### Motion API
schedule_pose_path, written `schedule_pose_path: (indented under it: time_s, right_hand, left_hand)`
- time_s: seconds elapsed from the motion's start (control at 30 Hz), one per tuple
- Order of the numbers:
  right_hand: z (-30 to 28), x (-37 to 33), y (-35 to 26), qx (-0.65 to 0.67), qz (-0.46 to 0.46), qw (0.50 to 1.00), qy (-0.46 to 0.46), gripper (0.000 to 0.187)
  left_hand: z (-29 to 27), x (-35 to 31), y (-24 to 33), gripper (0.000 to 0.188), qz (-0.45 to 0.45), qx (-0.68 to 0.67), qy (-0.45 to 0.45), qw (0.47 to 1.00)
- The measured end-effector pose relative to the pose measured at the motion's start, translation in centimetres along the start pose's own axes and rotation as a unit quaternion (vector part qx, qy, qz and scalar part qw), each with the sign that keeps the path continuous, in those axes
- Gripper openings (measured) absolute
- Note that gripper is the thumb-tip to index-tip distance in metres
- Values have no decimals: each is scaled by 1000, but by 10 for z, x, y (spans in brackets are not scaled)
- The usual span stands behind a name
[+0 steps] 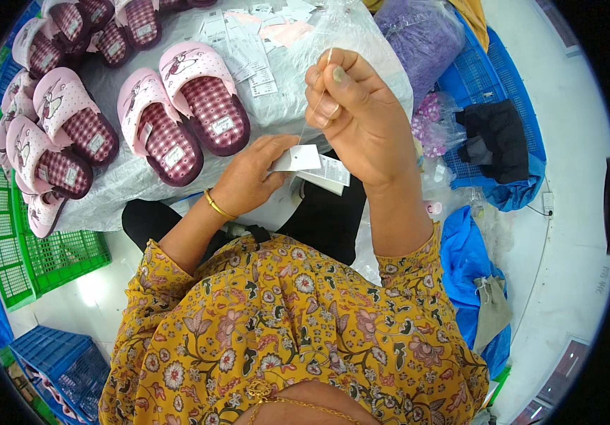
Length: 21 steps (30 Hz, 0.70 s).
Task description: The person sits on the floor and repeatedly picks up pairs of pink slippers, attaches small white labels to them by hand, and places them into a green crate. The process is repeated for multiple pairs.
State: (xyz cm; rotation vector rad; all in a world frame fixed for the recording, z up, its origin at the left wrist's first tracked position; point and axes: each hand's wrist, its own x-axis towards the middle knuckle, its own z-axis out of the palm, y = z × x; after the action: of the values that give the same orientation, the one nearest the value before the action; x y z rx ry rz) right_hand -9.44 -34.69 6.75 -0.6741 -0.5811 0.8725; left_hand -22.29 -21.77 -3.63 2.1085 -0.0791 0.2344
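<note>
Between the fingers of my left hand is a small bundle of white paper tags, fanned out to the right. A thin string runs up from the tags to my right hand. My right hand is raised higher, its thumb and fingers pinched on the upper part of the string. To the left of both hands, a pair of pink slippers with maroon checked insoles lies on the plastic-covered table. Each insole carries a small white label.
More pink slippers crowd the table's left side. Loose printed labels lie at the back. Green crates and a blue crate stand at left. Right of the table are a purple bag, a blue basket with black cloth, and blue plastic.
</note>
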Motion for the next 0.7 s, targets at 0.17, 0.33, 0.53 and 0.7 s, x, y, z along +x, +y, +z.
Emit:
schedule_pose_path:
  time_s: [0.17, 0.33, 0.53, 0.7]
  right_hand:
    - [4, 15, -5, -26, -33, 999, -3, 11]
    - [-1, 26, 4, -48, -34, 997, 49, 11]
    - [-1, 37, 16, -72, -19, 994, 80, 11]
    - [1, 40, 24, -128, -31, 987, 96, 13]
  left_hand:
    - [8, -13, -16, 51, -17, -59, 41, 997]
    - [6, -29, -19, 45, -55, -99, 39, 993]
    - [1, -40, -17, 42, -89, -146, 52, 984]
    - [7, -48, -29, 48, -72, -186, 89, 976]
